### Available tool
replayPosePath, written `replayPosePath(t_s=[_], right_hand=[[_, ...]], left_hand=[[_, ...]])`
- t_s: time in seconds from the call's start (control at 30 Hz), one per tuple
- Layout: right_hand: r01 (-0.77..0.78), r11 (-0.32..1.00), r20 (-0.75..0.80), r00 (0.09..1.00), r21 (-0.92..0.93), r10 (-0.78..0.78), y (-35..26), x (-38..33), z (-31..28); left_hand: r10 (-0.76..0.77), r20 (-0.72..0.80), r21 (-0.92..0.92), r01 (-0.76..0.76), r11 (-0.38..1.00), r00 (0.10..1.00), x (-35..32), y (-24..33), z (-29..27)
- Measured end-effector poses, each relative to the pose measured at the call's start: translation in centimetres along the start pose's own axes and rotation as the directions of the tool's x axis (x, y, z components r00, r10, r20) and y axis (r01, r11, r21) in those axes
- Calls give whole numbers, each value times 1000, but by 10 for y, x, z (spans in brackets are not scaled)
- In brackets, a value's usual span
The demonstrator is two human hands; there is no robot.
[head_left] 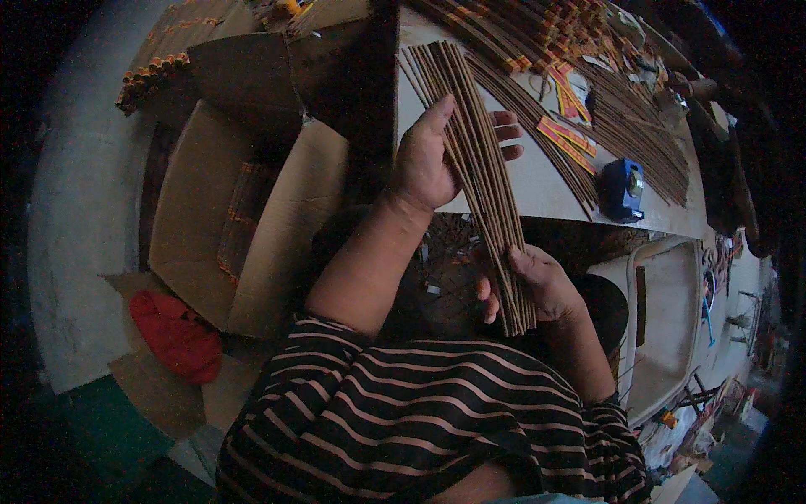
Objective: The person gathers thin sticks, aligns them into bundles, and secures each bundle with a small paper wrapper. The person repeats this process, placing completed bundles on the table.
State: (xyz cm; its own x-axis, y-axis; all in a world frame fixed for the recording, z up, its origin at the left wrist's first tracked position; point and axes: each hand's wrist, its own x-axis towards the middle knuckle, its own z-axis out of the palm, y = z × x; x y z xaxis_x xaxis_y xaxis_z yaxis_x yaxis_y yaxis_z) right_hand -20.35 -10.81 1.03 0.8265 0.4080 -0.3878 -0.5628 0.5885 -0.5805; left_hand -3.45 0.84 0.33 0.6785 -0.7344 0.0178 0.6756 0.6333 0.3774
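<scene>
A bundle of thin brown incense sticks point(480, 168) slants across the space in front of me, its upper end over the white table point(537, 195). Around its upper half my left hand point(430, 158) is wrapped, thumb on top and fingertips showing past the far side. My right hand point(541, 281) grips the lower end, thumb along the near face and fingers behind. On the table beyond the bundle lie more loose incense sticks point(642, 126), red and yellow paper labels point(567, 143) and a blue tape dispenser point(622, 191).
An open cardboard box point(281, 223) with wrapped bundles inside stands to my left. Beside it lies a red cloth point(176, 336). Stacked bundles point(168, 63) sit at the far left, and more banded bundles point(562, 29) at the table's back. A white tub point(663, 328) is at right.
</scene>
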Motion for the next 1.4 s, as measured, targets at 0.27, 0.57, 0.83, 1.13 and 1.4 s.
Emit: replayPosePath(t_s=[0.27,0.57,0.83,1.13,1.4], right_hand=[[-8,1000,-2,1000,-21,8,0,0,2],[59,997,-39,997,-39,-61,-2,0,1],[59,994,-59,996,-90,-65,0,2,-6],[-36,651,-322,889,-758,-326,16,18,5],[-80,885,-290,955,-459,-64,-2,5,13]], left_hand=[[14,-10,86,-13,996,1000,-2,0,-4],[30,74,107,-38,994,997,1,2,-8],[-18,86,74,12,997,996,4,2,-14],[234,-378,403,-68,912,896,5,-15,-7],[21,-72,135,-11,991,997,-2,-18,-5]])
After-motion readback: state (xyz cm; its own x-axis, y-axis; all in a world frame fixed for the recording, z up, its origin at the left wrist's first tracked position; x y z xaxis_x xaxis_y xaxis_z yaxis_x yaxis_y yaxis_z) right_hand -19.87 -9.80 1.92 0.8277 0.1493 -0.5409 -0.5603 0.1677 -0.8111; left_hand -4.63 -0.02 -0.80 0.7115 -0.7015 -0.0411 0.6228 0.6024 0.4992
